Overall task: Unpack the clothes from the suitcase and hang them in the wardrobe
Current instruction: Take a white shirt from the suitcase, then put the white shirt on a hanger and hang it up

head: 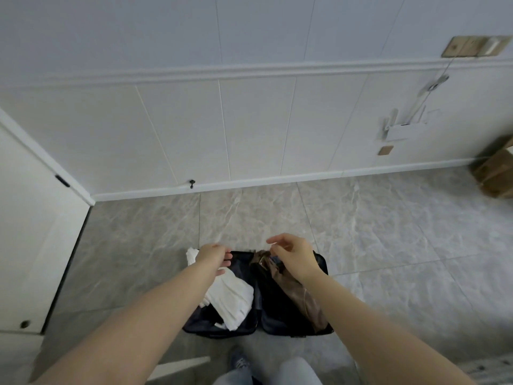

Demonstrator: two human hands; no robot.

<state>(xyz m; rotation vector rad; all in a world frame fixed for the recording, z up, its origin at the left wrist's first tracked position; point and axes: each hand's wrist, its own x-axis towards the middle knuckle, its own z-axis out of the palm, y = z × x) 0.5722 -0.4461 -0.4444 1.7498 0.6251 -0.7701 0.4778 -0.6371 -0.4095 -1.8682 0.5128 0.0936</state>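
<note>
Two bare forearms reach down from the viewer toward a dark suitcase (291, 326) lying open flat on the grey tiled floor (388, 245). The left hand (212, 254) hovers over the far end of the left half, its fingers (226, 258) loosely curled, holding nothing, just above white folded clothes (230, 298). The right hand (295, 254) hangs over the right half, fingers spread and relaxed, above a brown garment (297, 295) beneath its palm.
</note>
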